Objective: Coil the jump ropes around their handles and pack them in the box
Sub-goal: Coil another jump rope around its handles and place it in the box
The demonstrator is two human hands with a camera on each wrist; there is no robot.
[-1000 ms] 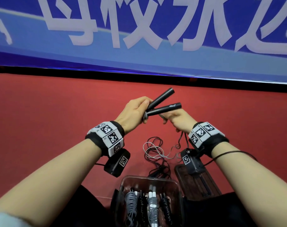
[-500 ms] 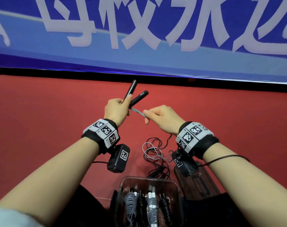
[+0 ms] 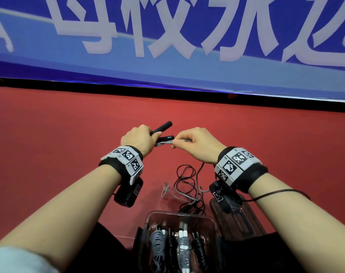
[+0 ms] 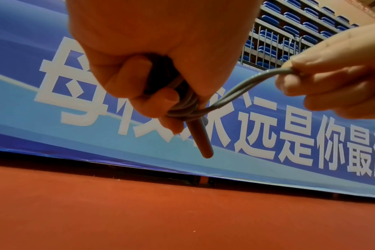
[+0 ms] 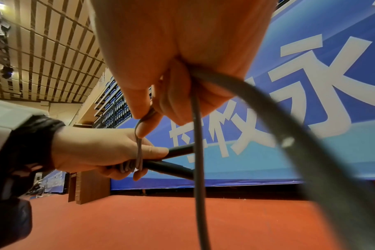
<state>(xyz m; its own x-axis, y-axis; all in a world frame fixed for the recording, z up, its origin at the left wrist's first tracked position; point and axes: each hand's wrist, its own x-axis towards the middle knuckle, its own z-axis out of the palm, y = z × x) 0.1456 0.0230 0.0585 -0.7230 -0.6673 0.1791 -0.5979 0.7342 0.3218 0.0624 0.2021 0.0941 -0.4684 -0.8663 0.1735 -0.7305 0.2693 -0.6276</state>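
My left hand (image 3: 137,137) grips two black jump-rope handles (image 3: 163,126) held together, their ends pointing up and right. A few turns of grey rope (image 4: 188,110) lie wrapped round the handles (image 4: 200,138) beside my fingers. My right hand (image 3: 193,142) pinches the grey rope (image 3: 167,142) just right of the handles and holds it taut; in the right wrist view the rope (image 5: 198,152) runs on down from the hand (image 5: 173,81). Loose rope (image 3: 187,182) lies tangled on the red floor below my hands. The clear box (image 3: 148,225) sits at the bottom centre.
Several coiled ropes (image 3: 170,247), grey and black, stand packed in the box. The box lid (image 3: 244,219) lies on the floor to its right. A blue banner (image 3: 167,36) with white characters stands along the far edge of the red floor (image 3: 59,134).
The handles have swung from pointing up to lying lower and to the right. My right hand has come in close to the left with the rope, and grey turns now show round the handles.
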